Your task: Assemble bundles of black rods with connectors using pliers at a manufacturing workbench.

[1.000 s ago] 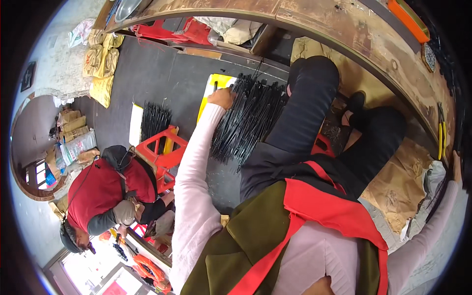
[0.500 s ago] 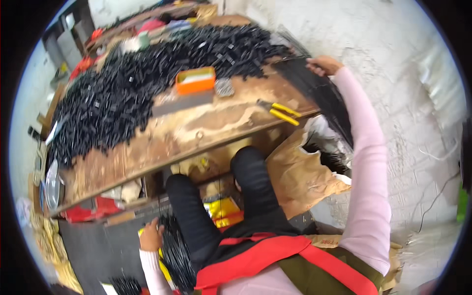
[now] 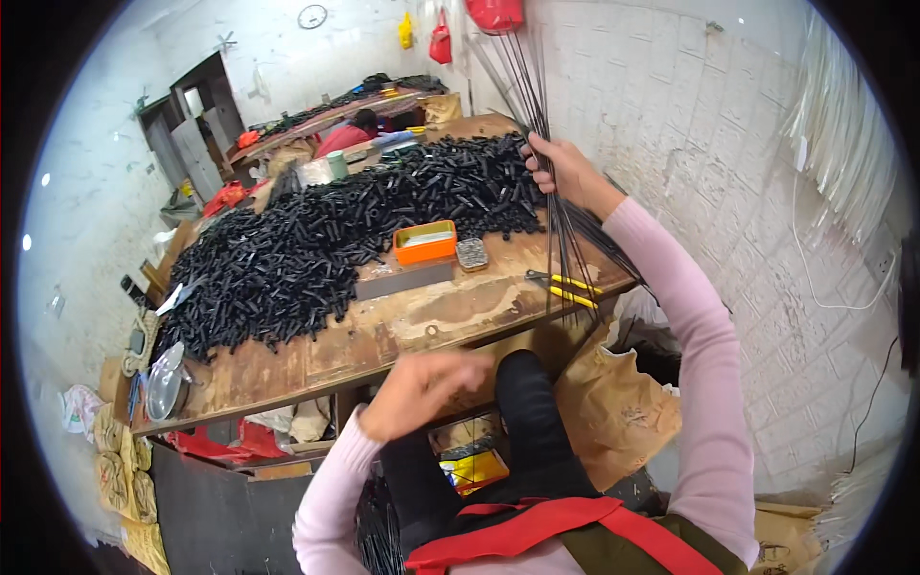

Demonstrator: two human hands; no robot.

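My right hand [image 3: 567, 174] is closed around a bunch of thin black rods [image 3: 533, 101]. They stand steeply over the table's right end, fanning out above and below my fist. More black rods [image 3: 613, 244] lie along that end, under my right forearm. Blurred by motion, my left hand [image 3: 422, 388] is over my lap near the table's front edge; its fingers are too smeared to read. Pliers with yellow handles [image 3: 575, 295] lie behind the rods' lower ends. A large heap of short black tube-like pieces [image 3: 278, 259] covers much of the wooden table [image 3: 278, 369].
An orange box [image 3: 425, 253], a small tin [image 3: 471, 254] and a grey bar [image 3: 404, 280] sit before the heap. A metal bowl [image 3: 168, 383] stands far left. Brown paper sacking [image 3: 618, 412] bulges beside my right knee. A person in red [image 3: 345, 139] is at the back.
My right hand has lifted a bunch of black rods off the table's right end and moved left. My left hand has risen from beside the rods at my left leg to above my lap.
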